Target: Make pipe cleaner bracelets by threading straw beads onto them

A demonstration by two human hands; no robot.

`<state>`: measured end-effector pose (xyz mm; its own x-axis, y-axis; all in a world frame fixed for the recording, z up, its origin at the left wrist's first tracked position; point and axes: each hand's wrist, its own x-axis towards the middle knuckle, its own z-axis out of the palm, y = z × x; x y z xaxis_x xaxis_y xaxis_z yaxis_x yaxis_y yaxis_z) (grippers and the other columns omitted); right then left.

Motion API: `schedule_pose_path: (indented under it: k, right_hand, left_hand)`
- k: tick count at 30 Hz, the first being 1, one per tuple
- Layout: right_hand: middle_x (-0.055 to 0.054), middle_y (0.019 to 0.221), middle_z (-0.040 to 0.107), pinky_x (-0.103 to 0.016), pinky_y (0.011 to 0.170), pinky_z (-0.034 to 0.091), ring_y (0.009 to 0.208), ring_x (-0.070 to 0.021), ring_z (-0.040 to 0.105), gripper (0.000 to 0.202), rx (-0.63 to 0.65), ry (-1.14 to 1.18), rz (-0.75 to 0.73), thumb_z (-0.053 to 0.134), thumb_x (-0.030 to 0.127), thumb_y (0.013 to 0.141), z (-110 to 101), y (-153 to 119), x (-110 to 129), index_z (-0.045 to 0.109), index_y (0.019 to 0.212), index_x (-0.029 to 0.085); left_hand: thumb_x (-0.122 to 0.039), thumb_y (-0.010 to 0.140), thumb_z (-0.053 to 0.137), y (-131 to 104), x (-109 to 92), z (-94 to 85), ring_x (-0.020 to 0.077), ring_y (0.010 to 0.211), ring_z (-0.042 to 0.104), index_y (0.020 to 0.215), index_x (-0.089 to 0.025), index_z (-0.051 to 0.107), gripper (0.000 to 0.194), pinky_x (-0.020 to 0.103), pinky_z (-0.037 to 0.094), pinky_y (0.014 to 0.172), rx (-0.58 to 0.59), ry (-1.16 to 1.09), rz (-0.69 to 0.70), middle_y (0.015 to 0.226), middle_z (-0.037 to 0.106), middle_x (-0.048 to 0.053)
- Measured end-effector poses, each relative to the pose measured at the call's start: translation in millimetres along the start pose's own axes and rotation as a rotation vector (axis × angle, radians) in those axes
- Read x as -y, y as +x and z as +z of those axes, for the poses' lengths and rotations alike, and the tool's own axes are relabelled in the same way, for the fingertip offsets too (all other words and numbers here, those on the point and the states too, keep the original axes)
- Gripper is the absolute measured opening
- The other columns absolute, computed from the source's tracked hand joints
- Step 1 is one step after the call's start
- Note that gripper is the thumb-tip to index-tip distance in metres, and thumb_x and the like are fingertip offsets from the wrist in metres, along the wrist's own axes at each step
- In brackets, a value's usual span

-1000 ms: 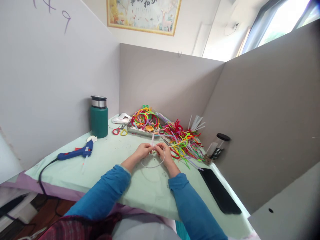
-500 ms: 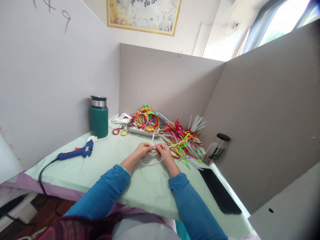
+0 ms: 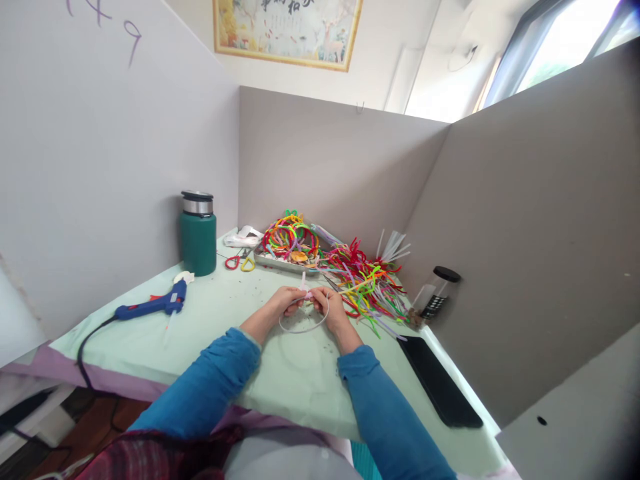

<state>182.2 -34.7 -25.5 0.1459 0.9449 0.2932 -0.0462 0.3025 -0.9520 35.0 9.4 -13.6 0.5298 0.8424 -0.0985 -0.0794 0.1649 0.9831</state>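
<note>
My left hand (image 3: pixel 284 303) and my right hand (image 3: pixel 329 308) meet over the middle of the table, fingertips pinched close together. Between them is a pale pink strip (image 3: pixel 303 281), one end standing up above the fingers; whether it is a pipe cleaner is too small to tell. A thin whitish hoop (image 3: pixel 303 331) hangs below the hands, its curve running from the left fingers round to the right hand. The fingers hide where the strip and hoop meet. Just beyond my right hand lies a heap of coloured pipe cleaners (image 3: pixel 357 267).
A metal tray (image 3: pixel 285 266) with looped pipe cleaners stands at the back, beside scissors (image 3: pixel 240 263). To the left are a green bottle (image 3: pixel 198 243) and a blue glue gun (image 3: pixel 150 307) with its cord. A black phone-like slab (image 3: pixel 440 381) and a clear jar (image 3: pixel 440 293) are at right.
The upright strip end and the hoop have shifted slightly left. Both hands stay pinched together in nearly the same place, with small finger movements.
</note>
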Motion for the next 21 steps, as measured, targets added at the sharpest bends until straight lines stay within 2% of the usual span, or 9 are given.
schedule_pose_path:
  k: [4, 8, 16, 21]
  right_hand:
    - [0.004, 0.052, 0.050, -0.025, 0.048, 0.023, 0.047, -0.0093, 0.035, 0.031, 0.004, 0.019, 0.004, 0.073, 0.046, 0.070, 0.2, -0.2, 0.7, 0.062, 0.063, 0.019]
    - [0.005, 0.050, 0.047, -0.025, 0.047, 0.024, 0.046, -0.0092, 0.034, 0.031, -0.001, 0.016, 0.006, 0.072, 0.048, 0.070, 1.5, -0.8, 1.5, 0.063, 0.067, 0.019]
    - [0.005, 0.051, 0.048, -0.025, 0.046, 0.026, 0.045, -0.0094, 0.035, 0.031, 0.013, -0.011, -0.007, 0.071, 0.049, 0.071, 0.2, 0.8, -1.7, 0.061, 0.067, 0.019]
    - [0.003, 0.054, 0.052, -0.026, 0.046, 0.028, 0.046, -0.0097, 0.037, 0.034, 0.016, 0.006, 0.003, 0.071, 0.052, 0.070, 1.0, 0.7, -1.1, 0.061, 0.065, 0.019]
  left_hand:
    - [-0.032, 0.069, 0.067, -0.1, 0.5, -0.7, 0.0025, 0.032, 0.027, 0.064, -0.014, 0.054, 0.023, 0.021, 0.011, 0.036, 0.026, -0.009, -0.007, 0.049, 0.046, -0.005]
    - [-0.037, 0.069, 0.070, -0.2, 0.8, 0.0, 0.0033, 0.031, 0.027, 0.061, -0.016, 0.052, 0.029, 0.022, 0.012, 0.035, -0.008, 0.034, 0.047, 0.044, 0.041, -0.006]
    - [-0.039, 0.068, 0.072, -1.7, -1.4, 2.4, 0.0023, 0.031, 0.028, 0.063, -0.015, 0.053, 0.031, 0.022, 0.013, 0.035, -0.066, 0.075, 0.115, 0.048, 0.046, -0.006]
    - [-0.048, 0.064, 0.077, -1.2, -1.9, 3.1, 0.0021, 0.031, 0.027, 0.059, -0.016, 0.051, 0.041, 0.022, 0.013, 0.036, -0.082, 0.118, 0.126, 0.044, 0.044, -0.006]
